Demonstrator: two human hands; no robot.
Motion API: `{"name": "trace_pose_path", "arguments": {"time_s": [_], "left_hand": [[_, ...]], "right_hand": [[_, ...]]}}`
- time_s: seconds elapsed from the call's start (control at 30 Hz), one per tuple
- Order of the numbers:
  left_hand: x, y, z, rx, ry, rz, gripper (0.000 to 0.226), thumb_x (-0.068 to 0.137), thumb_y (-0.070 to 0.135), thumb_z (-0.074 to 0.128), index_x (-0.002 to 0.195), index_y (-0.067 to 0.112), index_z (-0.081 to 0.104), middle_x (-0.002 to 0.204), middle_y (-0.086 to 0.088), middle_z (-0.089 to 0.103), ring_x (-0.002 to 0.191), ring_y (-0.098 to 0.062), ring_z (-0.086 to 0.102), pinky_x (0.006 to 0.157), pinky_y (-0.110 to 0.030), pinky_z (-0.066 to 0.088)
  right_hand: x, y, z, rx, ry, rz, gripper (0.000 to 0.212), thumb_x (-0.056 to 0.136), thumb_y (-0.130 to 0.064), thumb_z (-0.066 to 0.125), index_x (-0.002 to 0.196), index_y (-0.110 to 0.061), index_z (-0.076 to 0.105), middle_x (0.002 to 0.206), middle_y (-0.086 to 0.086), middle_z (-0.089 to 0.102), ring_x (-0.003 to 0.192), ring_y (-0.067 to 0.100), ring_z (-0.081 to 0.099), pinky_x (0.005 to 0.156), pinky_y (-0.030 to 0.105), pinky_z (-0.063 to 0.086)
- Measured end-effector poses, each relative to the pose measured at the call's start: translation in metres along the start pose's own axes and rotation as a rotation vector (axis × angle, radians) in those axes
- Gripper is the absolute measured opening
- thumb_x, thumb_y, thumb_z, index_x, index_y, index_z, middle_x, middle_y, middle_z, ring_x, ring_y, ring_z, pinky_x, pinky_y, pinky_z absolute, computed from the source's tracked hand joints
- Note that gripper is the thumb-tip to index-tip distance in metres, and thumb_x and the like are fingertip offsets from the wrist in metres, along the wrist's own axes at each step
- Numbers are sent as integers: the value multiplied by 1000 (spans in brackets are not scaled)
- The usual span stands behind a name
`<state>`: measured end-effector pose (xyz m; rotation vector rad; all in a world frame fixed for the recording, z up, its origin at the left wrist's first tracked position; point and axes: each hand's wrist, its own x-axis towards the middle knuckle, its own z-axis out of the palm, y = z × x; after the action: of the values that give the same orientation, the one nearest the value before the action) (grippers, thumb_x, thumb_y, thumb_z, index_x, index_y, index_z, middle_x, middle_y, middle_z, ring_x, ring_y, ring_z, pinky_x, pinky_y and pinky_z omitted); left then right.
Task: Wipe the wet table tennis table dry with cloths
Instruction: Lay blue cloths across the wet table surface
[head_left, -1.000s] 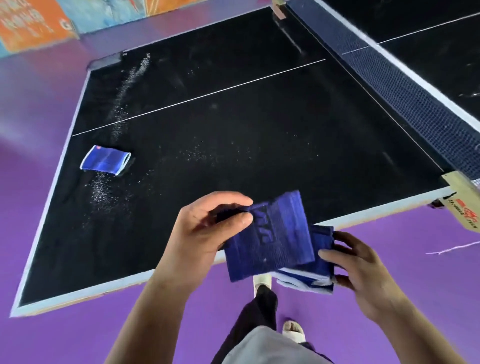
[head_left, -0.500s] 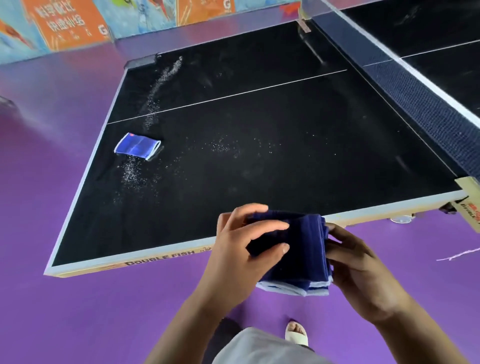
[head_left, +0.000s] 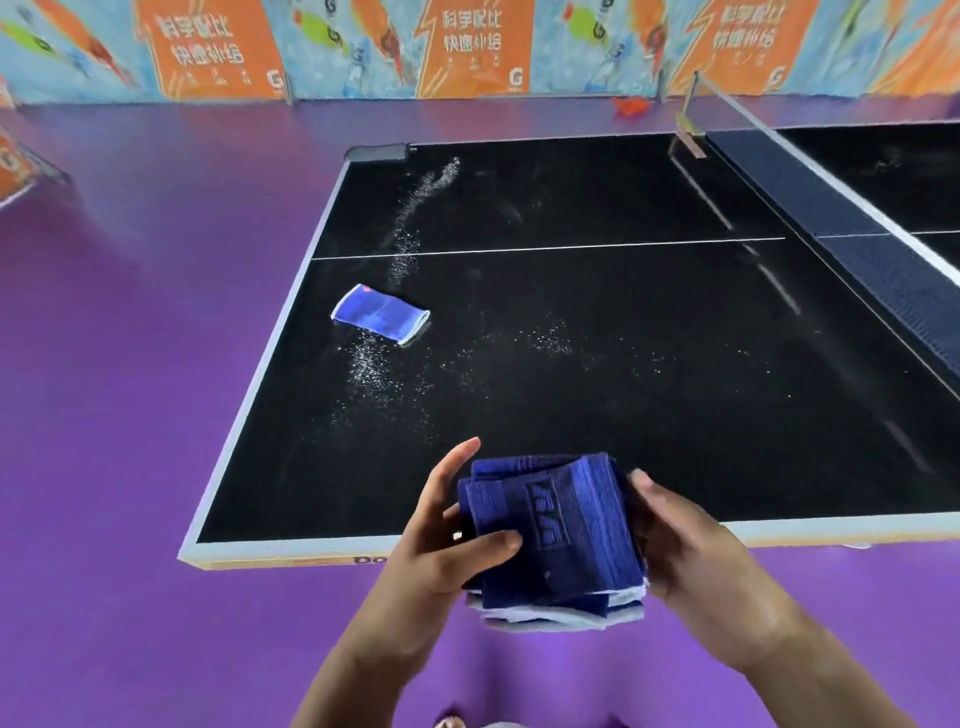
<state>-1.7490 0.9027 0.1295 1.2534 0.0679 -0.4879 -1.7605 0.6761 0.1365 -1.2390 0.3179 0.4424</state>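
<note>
The table (head_left: 623, 395) and net (head_left: 831, 208) run off the right edge. The folded cloth (head_left: 550, 535) hides most fingers of the right hand (head_left: 696, 551).

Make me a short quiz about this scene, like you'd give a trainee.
1. True or false: the left hand and right hand both hold the folded dark blue cloth.
2. Where does the lighter blue cloth lie? A) in the left hand B) on the table, near its left edge C) under the dark blue cloth
3. Fill in: white ___ speckle the table beside that lighter cloth.

Key: 1 true; 2 B; 3 droplets.
</note>
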Motion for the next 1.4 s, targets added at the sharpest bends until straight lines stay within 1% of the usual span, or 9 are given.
{"name": "trace_pose_path", "arguments": {"time_s": [0.1, 0.23, 0.4, 0.53, 0.83, 0.97, 1.13, 1.3, 1.4], "left_hand": [[-7, 23, -54, 35, 51, 49, 85, 69, -1, 72, 140, 39, 47, 105, -11, 72, 80, -14, 68, 60, -22, 53], [-14, 46, -119, 97, 60, 89, 78, 72, 4, 75, 131, 50, 54, 118, -16, 69, 96, -19, 65, 74, -28, 54], [-13, 61, -182, 44, 50, 71, 77, 75, 0, 73, 138, 39, 52, 123, -16, 68, 95, -19, 68, 68, -23, 53], [-7, 69, -221, 13, 50, 40, 72, 78, 1, 72, 137, 38, 53, 124, -16, 67, 101, -21, 67, 76, -28, 55], [18, 123, -338, 21, 218, 17, 66, 80, 1, 66, 132, 40, 57, 128, -17, 65, 105, -30, 65, 95, -54, 53], [32, 161, -402, -6, 324, 27, 65, 80, 0, 65, 137, 28, 54, 124, -19, 66, 100, -28, 67, 77, -38, 57], [55, 187, -457, 1, 392, 70, 62, 80, -1, 63, 136, 25, 54, 117, -16, 67, 97, -28, 64, 77, -35, 55], [87, 189, -487, -74, 336, 49, 61, 81, 1, 65, 136, 22, 54, 121, -19, 66, 102, -28, 63, 78, -35, 56], [123, 198, -498, -58, 242, 9, 57, 81, 2, 67, 131, 26, 60, 118, -15, 69, 100, -24, 64, 77, -34, 56]], "right_hand": [[18, -7, 64, -125, -58, -11, 44, 79, -51, 69, 112, -23, 74, 117, 8, 73, 100, 23, 69, 89, 50, 53], [42, -8, 132, -275, -54, -73, 34, 74, -22, 77, 107, -29, 74, 112, 3, 74, 104, 30, 71, 95, 61, 51], [72, 0, 181, -203, -53, -31, 34, 80, -3, 69, 108, -21, 74, 114, 11, 73, 103, 35, 71, 93, 57, 54], [103, 4, 207, -146, -70, -17, 32, 79, 1, 66, 104, -15, 77, 109, 17, 74, 91, 32, 73, 71, 40, 62], [223, 11, 310, -63, -172, 47, 36, 72, -8, 69, 107, -16, 76, 111, 19, 73, 87, 32, 69, 69, 38, 56], [286, 0, 371, -36, -260, 66, 34, 71, -9, 71, 104, -16, 76, 105, 18, 73, 79, 26, 71, 61, 30, 57], [331, -6, 424, -41, -286, 73, 38, 69, -15, 73, 107, -18, 75, 97, 8, 73, 74, 20, 70, 67, 33, 54], [354, -17, 438, -40, -204, 62, 33, 68, -16, 74, 101, -21, 77, 92, 7, 71, 73, 21, 66, 68, 33, 46], [366, -20, 434, -21, -70, 47, 33, 70, -13, 74, 103, -19, 77, 98, 12, 72, 83, 29, 65, 78, 42, 48]]}}
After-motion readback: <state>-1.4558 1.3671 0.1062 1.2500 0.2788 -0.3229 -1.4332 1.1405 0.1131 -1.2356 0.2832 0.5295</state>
